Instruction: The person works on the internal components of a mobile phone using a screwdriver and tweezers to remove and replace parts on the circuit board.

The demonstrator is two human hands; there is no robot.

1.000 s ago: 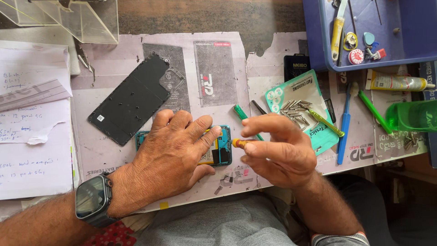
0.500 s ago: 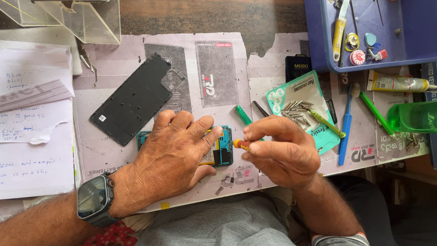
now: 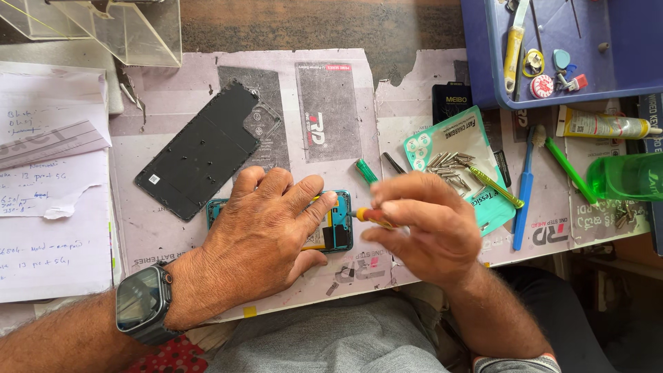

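1. Head view: left hand [image 3: 259, 245] lies flat on the opened teal phone [image 3: 336, 221], pinning it at mat centre; keep that pressure.
2. Right hand [image 3: 425, 228] pinches the small screwdriver [image 3: 369, 215], tip at phone's 3 o'clock edge; hold it vertical, turn lightly.

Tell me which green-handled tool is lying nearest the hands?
The short dark-green screwdriver, lying just above the right hand. The long bright-green brush lies far right, beside the green plastic cup.
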